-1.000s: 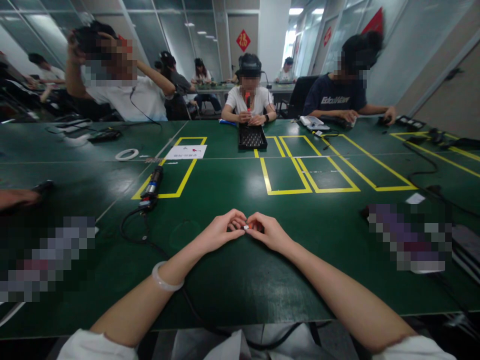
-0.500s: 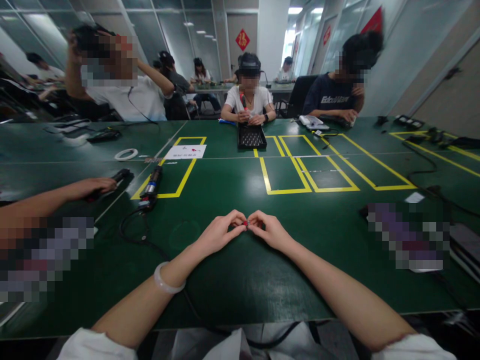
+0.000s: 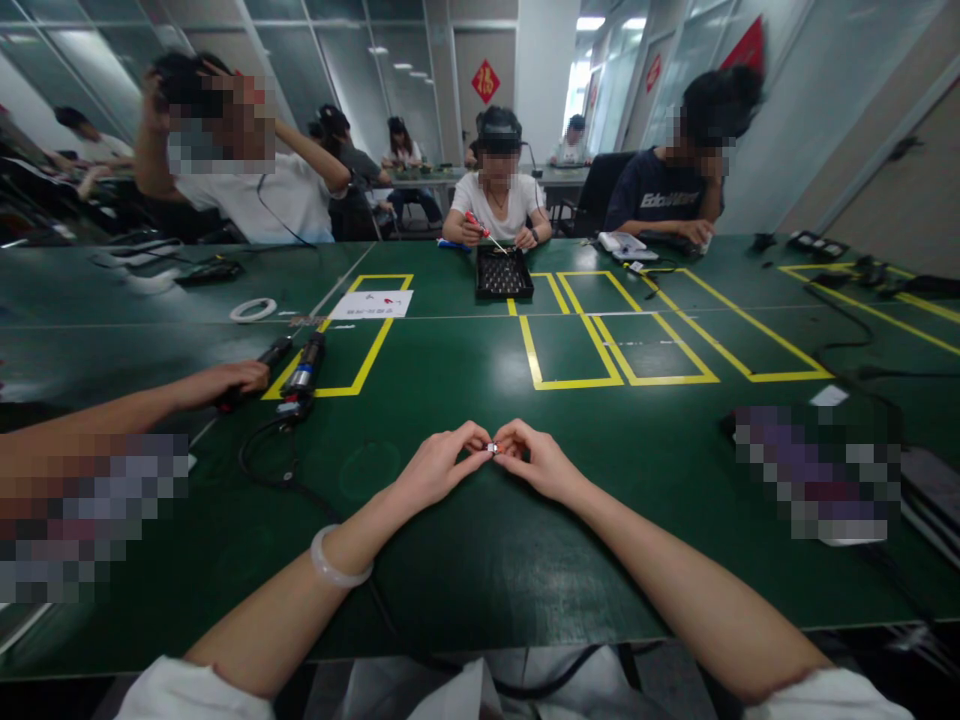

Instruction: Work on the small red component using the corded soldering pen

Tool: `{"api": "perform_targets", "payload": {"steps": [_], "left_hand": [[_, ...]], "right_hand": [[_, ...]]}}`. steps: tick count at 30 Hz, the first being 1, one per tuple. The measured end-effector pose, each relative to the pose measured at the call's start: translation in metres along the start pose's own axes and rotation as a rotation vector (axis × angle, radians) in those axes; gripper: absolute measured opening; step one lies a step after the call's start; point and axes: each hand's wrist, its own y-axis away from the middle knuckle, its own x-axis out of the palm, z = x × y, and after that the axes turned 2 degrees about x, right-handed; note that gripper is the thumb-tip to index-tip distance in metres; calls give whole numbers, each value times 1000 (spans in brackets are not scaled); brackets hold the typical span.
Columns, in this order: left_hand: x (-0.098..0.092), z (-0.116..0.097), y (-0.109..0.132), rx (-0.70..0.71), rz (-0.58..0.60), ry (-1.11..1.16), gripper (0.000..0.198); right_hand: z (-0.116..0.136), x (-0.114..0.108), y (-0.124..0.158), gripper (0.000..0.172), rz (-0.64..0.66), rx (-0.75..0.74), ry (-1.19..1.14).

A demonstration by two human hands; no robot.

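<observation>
pinching a tiny white piece (image 3: 492, 449) with both hands (image 3: 437, 463) (image 3: 541, 463) above the green table (image 3: 480, 570)

Office-type workroom, evidenced by glass partitions (image 3: 349, 60) upper left, yellow-taped green surface (image 3: 450, 350) across centre, black chair (image 3: 600, 190) right of upper centre.

On the near side of the black tray (image 3: 504, 284), the person's left hand (image 3: 440, 463) and right hand (image 3: 540, 461) pinch a tiny piece (image 3: 492, 449), seemingly white. Behind the tray, a co-worker (image 3: 499, 198) holds a red-handled tool (image 3: 475, 224); left of the tray lies a printed sheet (image 3: 373, 304).
</observation>
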Motion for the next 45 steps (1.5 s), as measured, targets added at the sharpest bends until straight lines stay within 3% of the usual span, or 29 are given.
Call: {"api": "perform_targets", "payload": {"steps": [11,20,38,42,45], "left_hand": [[2,0,0,4,-27,15,22],[2,-1,-1,-91,55,26,30],[1,5,-1,-99,80,48,40],[-4,10,-2,-95,58,-52,39],[-17,25,-3,-127,-28,-130,31]], "right_hand": [[6,0,2,12,-16,-54,114],[9,-1,4,13,5,-112,284],[4,-1,4,12,27,-110,288],[4,-1,3,12,20,-93,288],[4,-1,3,13,19,-82,289]]}}
